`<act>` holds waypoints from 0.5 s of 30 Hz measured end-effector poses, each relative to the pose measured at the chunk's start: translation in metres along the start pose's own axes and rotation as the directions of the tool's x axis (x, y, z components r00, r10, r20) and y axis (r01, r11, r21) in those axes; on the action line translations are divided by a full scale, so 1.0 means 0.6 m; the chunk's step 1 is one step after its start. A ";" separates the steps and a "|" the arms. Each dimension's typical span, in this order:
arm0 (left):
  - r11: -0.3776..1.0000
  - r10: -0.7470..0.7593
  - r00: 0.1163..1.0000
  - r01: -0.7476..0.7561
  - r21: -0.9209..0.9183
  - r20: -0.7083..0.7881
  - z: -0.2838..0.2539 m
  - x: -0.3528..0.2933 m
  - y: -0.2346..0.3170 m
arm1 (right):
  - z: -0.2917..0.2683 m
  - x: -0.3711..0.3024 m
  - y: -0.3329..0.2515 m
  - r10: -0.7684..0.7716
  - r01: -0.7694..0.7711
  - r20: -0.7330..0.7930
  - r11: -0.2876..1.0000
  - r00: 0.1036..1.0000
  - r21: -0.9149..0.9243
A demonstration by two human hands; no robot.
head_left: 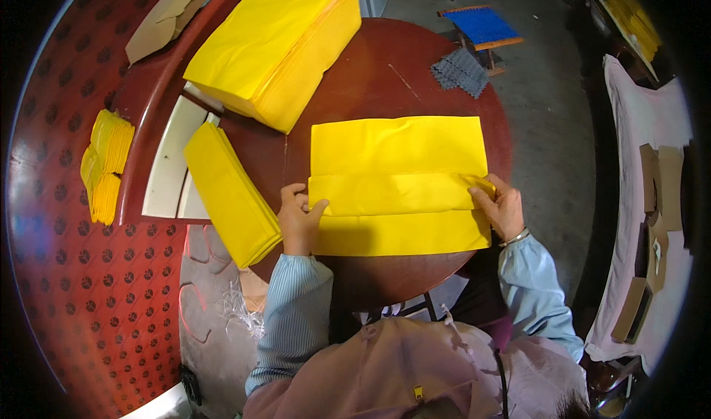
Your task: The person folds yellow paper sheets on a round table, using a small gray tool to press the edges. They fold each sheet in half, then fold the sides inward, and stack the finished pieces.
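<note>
A yellow cloth-like sheet [396,148] lies on the round dark-red table, with a folded band running across its middle. My left hand [299,220] is closed at the sheet's left edge, thumb on top near the fold and fingers curled at the side. At the opposite edge my right hand [503,208] pinches the end of the folded band between thumb and fingers. Just left of my left hand, a stack of narrow folded yellow sheets [231,195] lies slanted. Beyond it rises a thick pile of larger yellow sheets [278,37].
The round table [385,71] has a grey textured mat [461,72] near its far right edge. Behind that stands a blue-topped folding stool [483,26]. Yellow bundles [107,167] rest on a red patterned surface at left. Cardboard pieces [652,256] lie on pale cloth at right.
</note>
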State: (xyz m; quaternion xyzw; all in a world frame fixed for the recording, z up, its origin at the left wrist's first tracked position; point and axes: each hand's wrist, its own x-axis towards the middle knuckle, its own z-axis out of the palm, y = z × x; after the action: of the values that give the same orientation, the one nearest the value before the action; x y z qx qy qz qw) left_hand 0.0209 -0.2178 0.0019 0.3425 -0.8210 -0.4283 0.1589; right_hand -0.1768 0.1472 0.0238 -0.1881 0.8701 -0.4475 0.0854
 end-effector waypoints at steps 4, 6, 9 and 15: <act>0.995 -0.085 0.996 0.086 0.043 -0.033 -0.001 -0.002 0.014 | 0.017 -0.017 0.003 0.027 -0.027 -0.111 1.000 0.993 -0.002; 0.986 -0.147 0.988 0.151 0.075 -0.048 -0.001 -0.002 0.023 | 0.023 -0.022 0.001 0.071 -0.071 -0.135 0.997 0.988 0.004; 0.986 -0.156 0.987 0.158 0.049 -0.030 -0.004 -0.001 0.031 | 0.030 -0.026 -0.003 0.071 -0.072 -0.185 0.997 0.980 0.004; 0.989 -0.146 0.989 0.145 -0.021 -0.002 -0.006 0.001 0.026 | 0.041 -0.020 0.006 -0.045 0.018 -0.250 0.994 0.967 -0.110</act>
State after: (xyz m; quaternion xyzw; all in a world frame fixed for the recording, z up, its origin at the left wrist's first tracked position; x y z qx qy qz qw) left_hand 0.0156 -0.2143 0.0165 0.4005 -0.7889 -0.4469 0.1322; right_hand -0.1591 0.1354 0.0064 -0.1479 0.8936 -0.4217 -0.0432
